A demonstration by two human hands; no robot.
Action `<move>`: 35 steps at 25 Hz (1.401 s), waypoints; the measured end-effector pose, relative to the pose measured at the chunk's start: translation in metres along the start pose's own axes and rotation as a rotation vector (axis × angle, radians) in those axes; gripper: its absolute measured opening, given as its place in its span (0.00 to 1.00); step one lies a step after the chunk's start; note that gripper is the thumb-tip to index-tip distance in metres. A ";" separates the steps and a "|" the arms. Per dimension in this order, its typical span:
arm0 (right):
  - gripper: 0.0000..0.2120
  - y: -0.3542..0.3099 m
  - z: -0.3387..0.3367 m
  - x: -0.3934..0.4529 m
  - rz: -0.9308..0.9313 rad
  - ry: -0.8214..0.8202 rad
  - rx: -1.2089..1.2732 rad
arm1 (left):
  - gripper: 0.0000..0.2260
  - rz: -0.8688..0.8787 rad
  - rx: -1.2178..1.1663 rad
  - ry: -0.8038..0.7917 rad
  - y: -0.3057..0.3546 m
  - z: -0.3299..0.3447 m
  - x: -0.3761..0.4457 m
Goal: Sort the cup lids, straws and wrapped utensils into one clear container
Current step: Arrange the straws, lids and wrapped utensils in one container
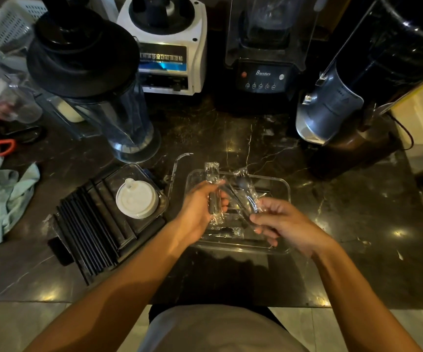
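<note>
Both hands work over the clear container [285, 189] at centre frame, a shallow rectangular tub of transparent plastic resting on the dark marble-veined table [230, 128]. The left hand [200, 212] has its fingers curled round one wrapped utensil [213, 184], a dark fork sealed in a crinkled clear film sleeve; its long axis runs near vertical in the frame, tines toward the top, the upper end projecting past the container's far rim. The right hand [281, 224] pinches the lower end of a second wrapped utensil [243, 189] between thumb and fingertips; that piece slants from lower right up toward upper left, its head above the container interior. At least one more wrapped piece lies flat on the container floor near the front wall. Both held pieces already sit directly over the container, so the coming move is judged a short lowering and release, with either hand equally near. To the left of centre, a second clear container [139, 171] holds a white domed cup lid [136, 199] and rows of black straws [91, 224], matte and straight, lying parallel on a diagonal.
</note>
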State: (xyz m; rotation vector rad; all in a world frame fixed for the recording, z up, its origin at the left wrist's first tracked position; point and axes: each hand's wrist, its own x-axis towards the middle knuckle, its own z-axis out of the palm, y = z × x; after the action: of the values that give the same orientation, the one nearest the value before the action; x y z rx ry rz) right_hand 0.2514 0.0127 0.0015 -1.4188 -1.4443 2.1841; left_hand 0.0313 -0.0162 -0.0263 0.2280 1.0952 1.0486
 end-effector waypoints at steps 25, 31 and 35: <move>0.15 -0.020 0.057 -0.002 -0.048 0.565 -0.879 | 0.06 -0.076 -0.006 -0.021 -0.011 0.003 -0.008; 0.09 -0.008 0.081 -0.001 -0.138 0.104 -1.024 | 0.08 0.003 -0.045 0.025 -0.008 0.001 -0.005; 0.09 0.002 0.050 0.028 -0.016 0.274 -1.005 | 0.09 0.211 0.141 0.073 0.018 -0.016 -0.012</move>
State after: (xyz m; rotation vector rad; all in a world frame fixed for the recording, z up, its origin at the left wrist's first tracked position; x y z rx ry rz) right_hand 0.1987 -0.0034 -0.0133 -1.8088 -2.5430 1.1300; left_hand 0.0070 -0.0217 -0.0154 0.4283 1.2315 1.1753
